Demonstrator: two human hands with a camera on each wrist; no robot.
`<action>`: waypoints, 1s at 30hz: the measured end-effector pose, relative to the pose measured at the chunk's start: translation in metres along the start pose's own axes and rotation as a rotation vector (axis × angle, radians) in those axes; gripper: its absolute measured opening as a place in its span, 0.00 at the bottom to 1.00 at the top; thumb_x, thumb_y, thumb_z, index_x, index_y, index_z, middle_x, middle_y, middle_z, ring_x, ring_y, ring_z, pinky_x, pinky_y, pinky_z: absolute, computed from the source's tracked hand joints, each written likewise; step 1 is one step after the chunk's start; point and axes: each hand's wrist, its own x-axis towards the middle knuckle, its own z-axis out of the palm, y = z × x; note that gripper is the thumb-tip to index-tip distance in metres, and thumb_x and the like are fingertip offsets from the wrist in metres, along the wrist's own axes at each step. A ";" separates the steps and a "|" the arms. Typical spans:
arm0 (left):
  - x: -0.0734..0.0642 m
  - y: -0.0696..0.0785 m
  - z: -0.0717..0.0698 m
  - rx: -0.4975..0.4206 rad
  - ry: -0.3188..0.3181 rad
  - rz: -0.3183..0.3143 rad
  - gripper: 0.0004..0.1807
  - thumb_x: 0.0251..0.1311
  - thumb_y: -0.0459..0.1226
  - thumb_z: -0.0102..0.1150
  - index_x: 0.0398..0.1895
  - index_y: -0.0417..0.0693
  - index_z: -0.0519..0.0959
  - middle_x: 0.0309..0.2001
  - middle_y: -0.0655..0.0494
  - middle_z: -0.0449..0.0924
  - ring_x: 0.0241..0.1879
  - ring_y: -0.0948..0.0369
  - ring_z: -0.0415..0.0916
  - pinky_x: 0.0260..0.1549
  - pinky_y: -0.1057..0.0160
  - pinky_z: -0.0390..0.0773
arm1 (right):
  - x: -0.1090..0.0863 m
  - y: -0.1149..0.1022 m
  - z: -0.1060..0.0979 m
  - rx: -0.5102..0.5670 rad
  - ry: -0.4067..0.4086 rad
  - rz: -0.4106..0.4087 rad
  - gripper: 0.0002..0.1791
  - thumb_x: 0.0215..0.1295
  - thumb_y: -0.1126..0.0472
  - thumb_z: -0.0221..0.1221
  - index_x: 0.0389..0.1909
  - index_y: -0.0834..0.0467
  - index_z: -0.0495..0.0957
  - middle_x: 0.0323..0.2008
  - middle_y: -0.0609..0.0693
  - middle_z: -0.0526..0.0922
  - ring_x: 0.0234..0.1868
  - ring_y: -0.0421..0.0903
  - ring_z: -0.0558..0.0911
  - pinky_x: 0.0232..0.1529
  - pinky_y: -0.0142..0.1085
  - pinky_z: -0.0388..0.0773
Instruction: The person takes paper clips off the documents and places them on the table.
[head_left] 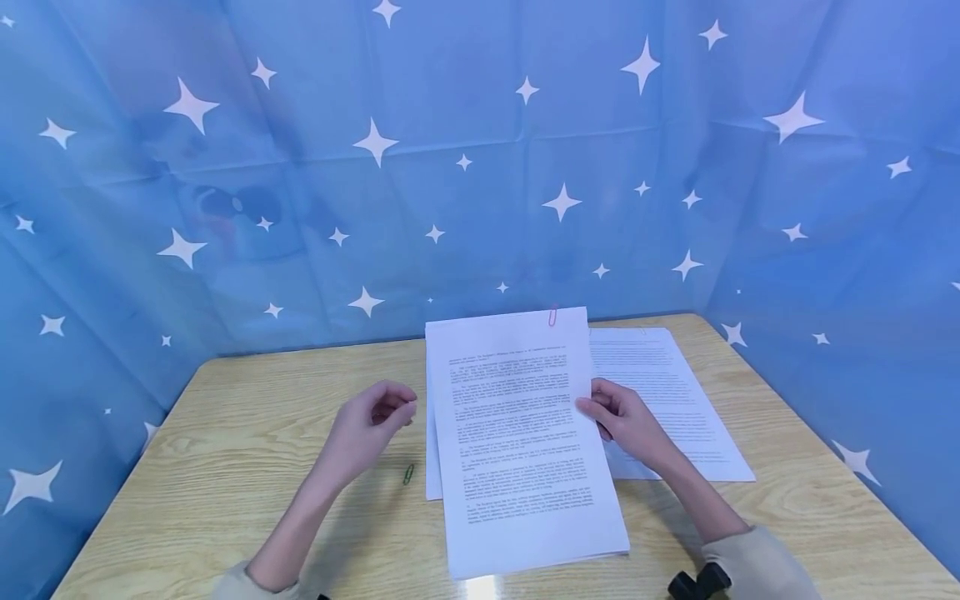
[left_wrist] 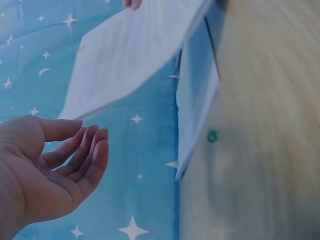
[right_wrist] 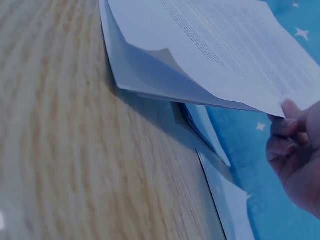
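- Head view: the printed sheaf (head_left: pixel 525 467) is in front of the person, over the middle of the table (head_left: pixel 247 433), printed face up. Its long axis runs from near to far, the far end leaning slightly left, and a pink paper clip (head_left: pixel 552 317) grips its far short edge near the right corner.
- The right hand (head_left: pixel 626 421) pinches the sheaf's right long edge, thumb on the printed face.
- The left hand (head_left: pixel 371 429) is just beside the left edge, fingers loosely bent, thumb near the fingertips, holding nothing.
- A lower paper (head_left: pixel 433 458) shows past the sheaf's left edge; a green paper clip (head_left: pixel 408 474) lies near it, its length running roughly near to far. Other printed pages (head_left: pixel 686 400) lie to the right, their far end also leaning left. A starry blue curtain (head_left: pixel 450 192) hangs behind.
- Left wrist view: the sheaf slants from lower left to upper right, raised above the lower paper, its clipped end to the left. The left hand's palm is bare; the green clip is blurred.
- Right wrist view: the pinched long edge stretches across to the right hand, and the layers gape toward the near corner.
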 end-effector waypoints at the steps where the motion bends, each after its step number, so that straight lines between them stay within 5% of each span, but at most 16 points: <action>1: 0.001 0.002 0.001 -0.011 0.010 0.013 0.07 0.68 0.31 0.61 0.46 0.41 0.81 0.38 0.52 0.82 0.38 0.56 0.80 0.40 0.64 0.80 | 0.000 0.000 0.000 -0.006 0.001 0.002 0.08 0.77 0.63 0.55 0.41 0.65 0.74 0.18 0.55 0.72 0.16 0.61 0.65 0.14 0.32 0.61; 30: 0.039 0.051 0.045 -0.242 0.110 0.151 0.14 0.68 0.33 0.63 0.54 0.41 0.82 0.40 0.49 0.83 0.39 0.55 0.81 0.42 0.67 0.79 | -0.001 0.002 0.011 -0.021 -0.011 -0.023 0.06 0.76 0.64 0.55 0.38 0.62 0.73 0.17 0.54 0.71 0.14 0.47 0.68 0.15 0.30 0.62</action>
